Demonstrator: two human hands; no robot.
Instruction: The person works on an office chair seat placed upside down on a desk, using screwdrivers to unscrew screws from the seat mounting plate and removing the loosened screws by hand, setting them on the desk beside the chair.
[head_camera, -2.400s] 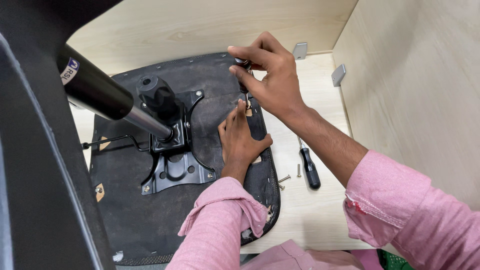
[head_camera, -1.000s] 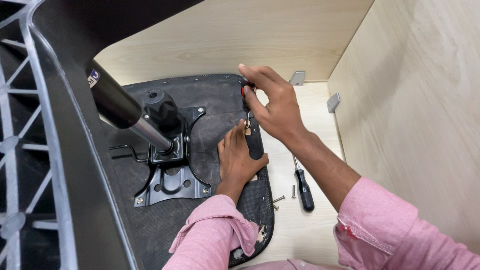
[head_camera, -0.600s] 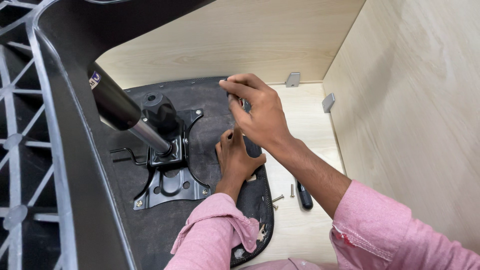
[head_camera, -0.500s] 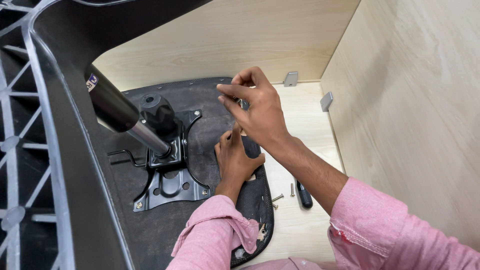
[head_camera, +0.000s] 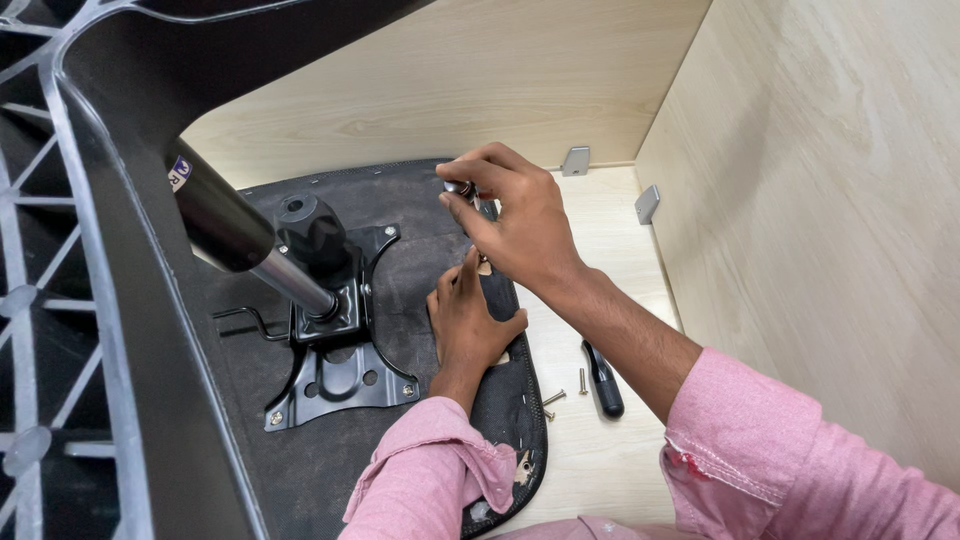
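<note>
Right hand (head_camera: 525, 225) fingers pinching small dark tool top, upright over seat underside (head_camera: 400, 260); left hand (head_camera: 470, 320) fingers pressed together just below, steadying it; screwdriver (head_camera: 603, 378) on surface nearby

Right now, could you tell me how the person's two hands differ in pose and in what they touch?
The right hand is raised, its fingertips pinched on the top of a small dark tool; the left hand lies lower, pressed on the black seat underside with a finger pointing up at the tool's base. The right hand reaches in from the right, crossing above the left hand. Both wear pink sleeves and work at the same spot near the seat's edge.
</note>
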